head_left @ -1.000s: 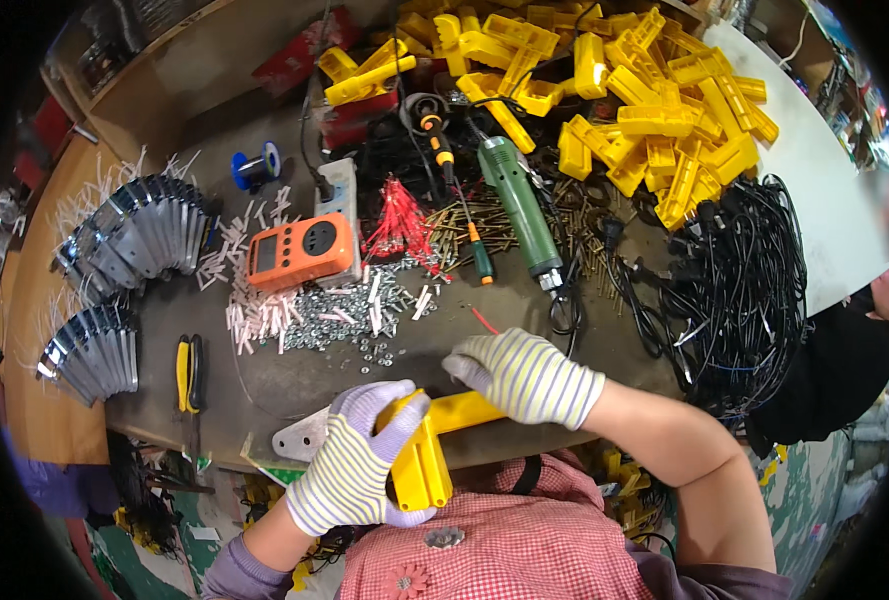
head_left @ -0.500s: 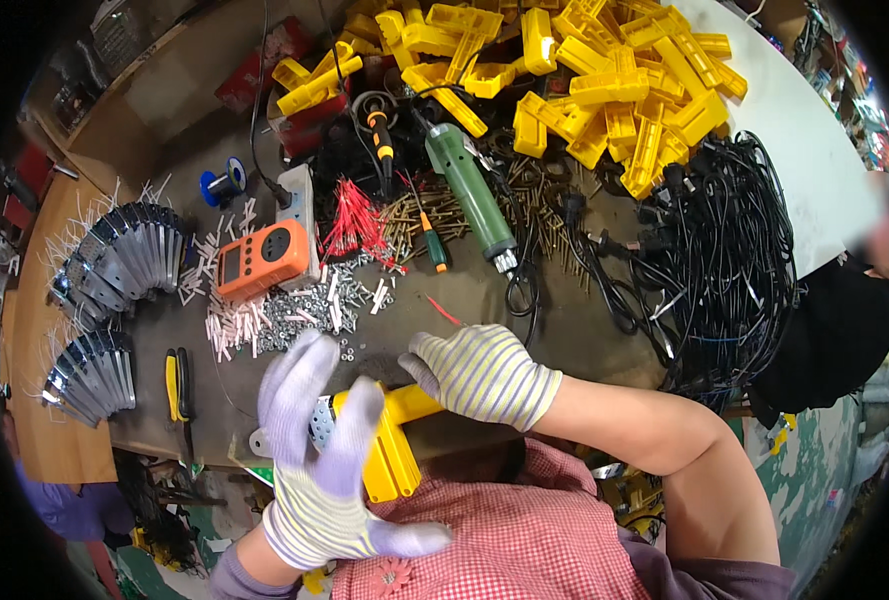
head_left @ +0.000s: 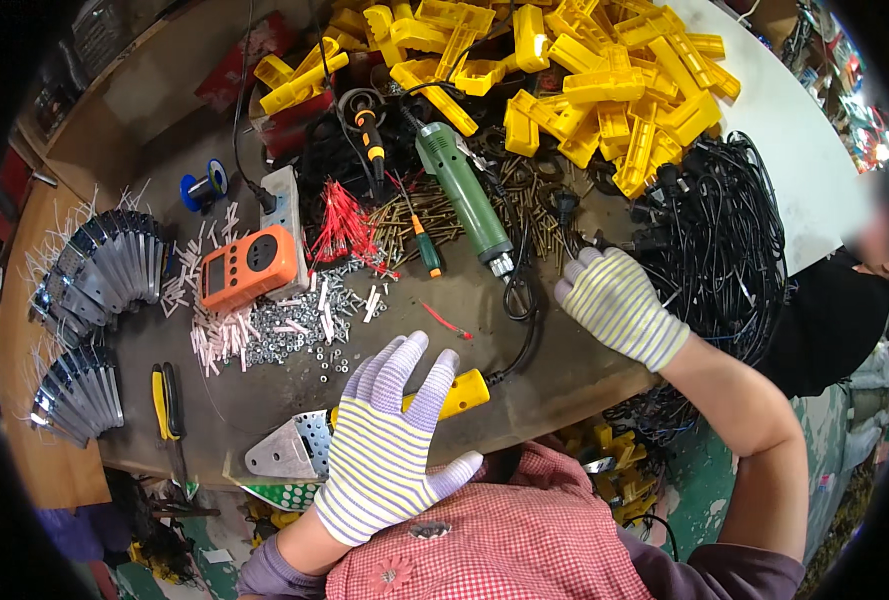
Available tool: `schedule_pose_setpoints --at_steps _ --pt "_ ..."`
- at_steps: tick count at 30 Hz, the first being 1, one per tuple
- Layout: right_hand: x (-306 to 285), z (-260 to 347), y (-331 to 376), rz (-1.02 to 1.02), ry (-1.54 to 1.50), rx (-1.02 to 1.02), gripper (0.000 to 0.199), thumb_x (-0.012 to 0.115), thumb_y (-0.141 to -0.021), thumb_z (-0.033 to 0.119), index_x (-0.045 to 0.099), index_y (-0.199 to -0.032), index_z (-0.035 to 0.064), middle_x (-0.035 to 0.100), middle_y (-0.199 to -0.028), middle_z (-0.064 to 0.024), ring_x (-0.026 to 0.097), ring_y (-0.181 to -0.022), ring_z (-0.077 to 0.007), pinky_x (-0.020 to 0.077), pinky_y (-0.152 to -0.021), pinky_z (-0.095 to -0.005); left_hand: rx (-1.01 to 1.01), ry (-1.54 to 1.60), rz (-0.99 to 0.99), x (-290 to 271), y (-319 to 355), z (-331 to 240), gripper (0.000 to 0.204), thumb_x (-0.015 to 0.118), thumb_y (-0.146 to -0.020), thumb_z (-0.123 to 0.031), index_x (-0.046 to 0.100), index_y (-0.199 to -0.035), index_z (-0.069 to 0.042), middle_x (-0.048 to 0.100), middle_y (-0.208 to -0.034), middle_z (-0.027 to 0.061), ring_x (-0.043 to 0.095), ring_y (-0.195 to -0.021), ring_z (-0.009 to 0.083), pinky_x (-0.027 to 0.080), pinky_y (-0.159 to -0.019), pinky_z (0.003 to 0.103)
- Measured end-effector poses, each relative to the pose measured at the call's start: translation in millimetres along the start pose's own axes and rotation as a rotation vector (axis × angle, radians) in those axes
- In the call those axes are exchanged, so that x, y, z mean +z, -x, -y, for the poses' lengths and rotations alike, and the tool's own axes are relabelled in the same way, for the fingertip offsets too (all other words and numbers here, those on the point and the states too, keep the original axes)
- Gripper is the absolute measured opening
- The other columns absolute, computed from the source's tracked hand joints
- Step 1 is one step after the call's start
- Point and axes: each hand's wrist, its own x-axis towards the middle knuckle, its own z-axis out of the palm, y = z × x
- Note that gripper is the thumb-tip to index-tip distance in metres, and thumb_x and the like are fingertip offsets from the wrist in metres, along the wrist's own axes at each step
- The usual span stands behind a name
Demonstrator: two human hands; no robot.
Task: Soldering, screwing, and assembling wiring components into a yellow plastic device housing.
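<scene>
My left hand [head_left: 379, 450], in a striped knit glove, is open with fingers apart over a yellow-handled tool with a perforated metal head. The yellow handle [head_left: 464, 393] shows past its fingers, and the tapered metal plate [head_left: 282, 452] sticks out on the other side. The palm hides the middle of the tool. A black cord leaves the handle's right end. My right hand [head_left: 624, 308], gloved alike, is stretched out at the left edge of the heap of black power cords [head_left: 729, 260]. Its fingers are slightly bent and seem to hold nothing.
Yellow plastic housings [head_left: 604, 85] are piled at the back. A green electric screwdriver [head_left: 464, 190], an orange meter [head_left: 249, 268], red sleeves [head_left: 342, 225] and loose nuts [head_left: 284, 335] lie mid-table. Metal plates [head_left: 104, 260] and yellow-black pliers [head_left: 166, 400] are at the left. A person is at the right.
My right hand has left the yellow handle and moved right and away to the black cords. My left hand has shifted right over the tool, which now lies lower and turned, its metal head showing.
</scene>
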Motion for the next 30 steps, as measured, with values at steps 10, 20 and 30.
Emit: schedule_pose_setpoints --at_steps 10,20,30 --pt "6 -17 -23 0.041 -0.099 -0.163 0.015 0.058 -0.081 0.021 0.064 -0.075 0.0092 0.061 -0.077 -0.0063 0.062 -0.081 -0.0255 0.0512 -0.065 -0.0386 -0.003 0.021 -0.028 0 1 1 0.086 0.073 -0.075 -0.052 0.048 -0.144 -0.008 0.04 -0.147 0.0238 0.045 -0.127 0.0443 0.037 -0.108 0.054" --pt "0 -31 -34 -0.44 -1.255 0.669 0.011 0.071 -0.083 0.004 0.065 -0.092 0.0053 0.063 -0.086 0.002 0.055 -0.074 -0.005 0.0466 -0.068 -0.0213 0.029 0.223 -0.116 -7 4 9 0.072 0.077 -0.074 -0.031 0.053 -0.137 -0.006 0.05 -0.138 0.0205 0.051 -0.123 0.0399 0.042 -0.105 0.049" --pt "-37 5 -56 -0.575 -1.92 0.729 0.014 0.07 -0.088 0.01 0.063 -0.098 0.0025 0.067 -0.088 -0.0039 0.062 -0.069 -0.0077 0.0515 -0.064 -0.0206 0.322 0.051 -0.344 -35 -47 38 0.03 0.071 -0.078 -0.01 0.072 -0.108 -0.008 0.07 -0.1 0.0057 0.065 -0.089 0.0286 0.05 -0.084 0.042"
